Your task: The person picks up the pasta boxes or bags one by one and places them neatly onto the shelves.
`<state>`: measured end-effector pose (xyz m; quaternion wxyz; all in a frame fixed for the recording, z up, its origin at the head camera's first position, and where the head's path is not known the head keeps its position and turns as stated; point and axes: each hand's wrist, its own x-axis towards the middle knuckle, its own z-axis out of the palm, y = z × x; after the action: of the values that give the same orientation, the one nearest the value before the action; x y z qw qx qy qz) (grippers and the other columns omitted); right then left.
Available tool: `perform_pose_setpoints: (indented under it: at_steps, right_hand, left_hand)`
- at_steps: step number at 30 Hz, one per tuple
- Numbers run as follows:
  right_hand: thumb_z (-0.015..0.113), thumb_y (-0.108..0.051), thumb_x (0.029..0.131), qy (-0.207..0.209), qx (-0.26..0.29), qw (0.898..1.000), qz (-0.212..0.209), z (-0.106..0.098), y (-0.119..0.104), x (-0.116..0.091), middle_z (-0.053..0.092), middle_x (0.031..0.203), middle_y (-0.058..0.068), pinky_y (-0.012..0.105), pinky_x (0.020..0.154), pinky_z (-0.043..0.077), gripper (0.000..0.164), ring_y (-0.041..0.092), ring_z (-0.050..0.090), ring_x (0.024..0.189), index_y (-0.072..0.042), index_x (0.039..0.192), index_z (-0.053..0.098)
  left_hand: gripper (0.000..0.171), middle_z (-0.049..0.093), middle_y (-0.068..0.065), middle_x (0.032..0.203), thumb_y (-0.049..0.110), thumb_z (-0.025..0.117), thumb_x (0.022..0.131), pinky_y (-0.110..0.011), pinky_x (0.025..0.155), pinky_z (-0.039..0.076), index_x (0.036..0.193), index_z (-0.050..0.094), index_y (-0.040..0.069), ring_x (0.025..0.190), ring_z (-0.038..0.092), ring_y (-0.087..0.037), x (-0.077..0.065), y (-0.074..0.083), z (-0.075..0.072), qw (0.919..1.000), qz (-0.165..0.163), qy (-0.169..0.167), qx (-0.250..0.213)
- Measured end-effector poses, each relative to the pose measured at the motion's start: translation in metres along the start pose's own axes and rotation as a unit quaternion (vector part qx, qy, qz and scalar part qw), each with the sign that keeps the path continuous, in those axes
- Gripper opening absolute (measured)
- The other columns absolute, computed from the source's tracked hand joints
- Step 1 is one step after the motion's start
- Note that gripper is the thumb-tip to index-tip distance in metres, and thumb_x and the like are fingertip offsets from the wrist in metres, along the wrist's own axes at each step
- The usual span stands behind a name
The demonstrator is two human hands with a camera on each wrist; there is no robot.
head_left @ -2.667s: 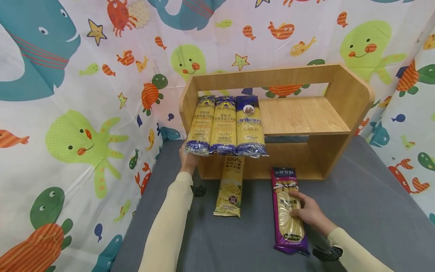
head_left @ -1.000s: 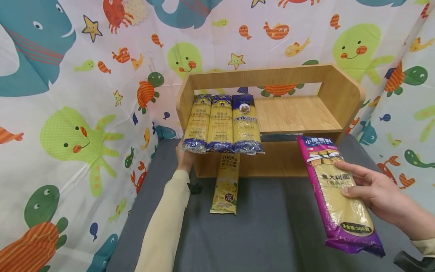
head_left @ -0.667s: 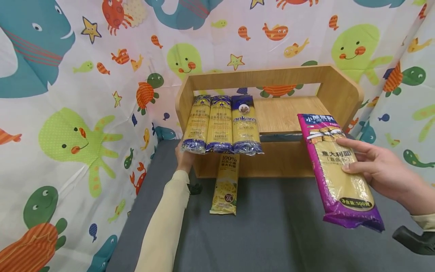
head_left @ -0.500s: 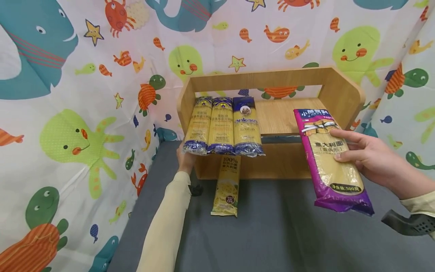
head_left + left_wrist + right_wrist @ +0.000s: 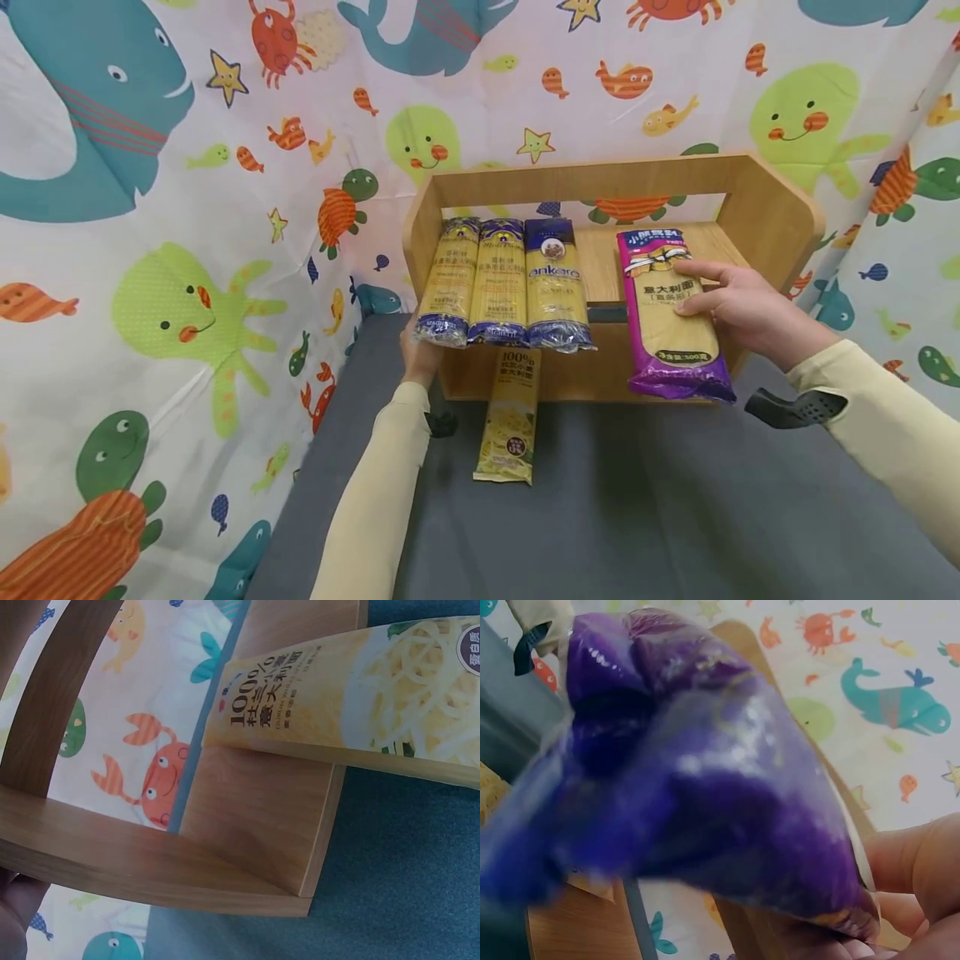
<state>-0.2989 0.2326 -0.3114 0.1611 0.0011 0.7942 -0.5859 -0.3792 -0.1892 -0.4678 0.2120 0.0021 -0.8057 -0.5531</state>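
Note:
My right hand (image 5: 750,312) pinches a purple pasta packet (image 5: 671,321) by its right edge, thumb on the front. The packet is raised in front of the right part of the wooden shelf (image 5: 776,221); its purple end (image 5: 727,772) fills much of the right wrist view. My left hand (image 5: 420,354) holds the shelf's left side panel (image 5: 150,877), fingers partly hidden. Two spaghetti packets (image 5: 447,279) (image 5: 498,279) and an Ankara pasta packet (image 5: 555,283) lie side by side on the upper level. A yellow pasta packet (image 5: 510,425) sticks out from the lower level.
The shelf stands on a grey-covered table (image 5: 585,517). A cloth with sea animals (image 5: 225,350) hangs behind and to both sides. A bare stretch of upper board (image 5: 600,258) shows right of the Ankara packet.
My right hand has picked the purple packet up off the table, carried it right and up, then leftward to the shelf front. The left hand stays at the side panel.

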Motion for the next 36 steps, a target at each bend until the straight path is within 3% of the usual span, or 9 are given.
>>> perform_pose_setpoints:
  at_steps: [5,8,11,16,19,27,36]
  right_hand:
    - [0.057,-0.003,0.101,0.0,0.012,1.0,-0.015,0.017,-0.004,0.021,0.047,0.142,0.01,0.021,0.082,0.056,0.08,-0.004,0.062,0.092,-0.013,0.165,0.01]
    - [0.056,-0.004,0.101,0.003,0.012,1.0,-0.009,0.024,-0.009,0.032,0.041,0.151,0.018,0.021,0.083,0.056,0.078,0.0,0.061,0.095,-0.014,0.165,0.012]
    - [0.056,-0.001,0.1,0.012,0.02,1.0,-0.013,0.025,-0.013,0.045,0.047,0.144,0.014,0.02,0.081,0.056,0.077,-0.002,0.061,0.092,-0.011,0.164,0.014]
    - [0.054,-0.006,0.102,0.016,-0.015,1.0,-0.004,0.019,-0.015,0.06,0.041,0.148,0.018,0.018,0.08,0.054,0.074,0.005,0.056,0.101,-0.011,0.164,0.014]
    - [0.053,-0.013,0.105,0.009,-0.043,0.999,0.004,0.016,-0.017,0.065,0.034,0.153,0.022,0.018,0.08,0.053,0.072,0.013,0.052,0.108,-0.015,0.164,0.013]
    - [0.053,-0.013,0.104,0.008,-0.054,0.999,0.0,0.016,-0.022,0.071,0.034,0.155,0.024,0.02,0.078,0.055,0.072,0.008,0.058,0.096,-0.014,0.164,0.014]
    - [0.053,-0.01,0.104,0.016,-0.029,0.999,0.007,0.025,-0.024,0.077,0.032,0.157,0.025,0.019,0.078,0.055,0.072,0.021,0.051,0.114,-0.015,0.164,0.015]
  left_hand:
    - [0.045,0.073,-0.019,0.112,0.039,0.051,0.104,-0.044,0.086,0.047,0.141,0.059,0.014,0.091,0.06,-0.032,0.0,0.0,0.001,0.9999,-0.001,0.003,0.012]
    - [0.045,0.074,-0.019,0.11,0.039,0.052,0.104,-0.045,0.084,0.047,0.141,0.059,0.014,0.089,0.062,-0.032,0.0,-0.002,0.002,0.9999,0.001,0.006,0.012]
    - [0.046,0.075,-0.019,0.107,0.04,0.052,0.103,-0.043,0.081,0.048,0.141,0.059,0.015,0.085,0.063,-0.03,0.0,-0.004,0.003,0.9998,0.004,0.007,0.016]
    - [0.047,0.074,-0.019,0.103,0.041,0.053,0.102,-0.037,0.077,0.046,0.139,0.06,0.014,0.08,0.058,-0.024,-0.003,0.001,0.002,0.9999,-0.005,0.0,0.011]
    - [0.045,0.074,-0.019,0.108,0.039,0.053,0.101,-0.036,0.079,0.046,0.137,0.061,0.012,0.084,0.058,-0.025,-0.002,0.002,0.001,1.0,-0.004,0.003,0.007]
    - [0.044,0.071,-0.018,0.115,0.036,0.054,0.101,-0.036,0.083,0.045,0.136,0.061,0.01,0.092,0.058,-0.026,0.003,0.0,0.0,0.9999,0.002,0.005,-0.012]
    - [0.045,0.073,-0.018,0.114,0.038,0.054,0.101,-0.036,0.081,0.046,0.138,0.062,0.013,0.088,0.058,-0.022,0.0,0.0,0.002,0.9998,-0.009,0.011,-0.012]
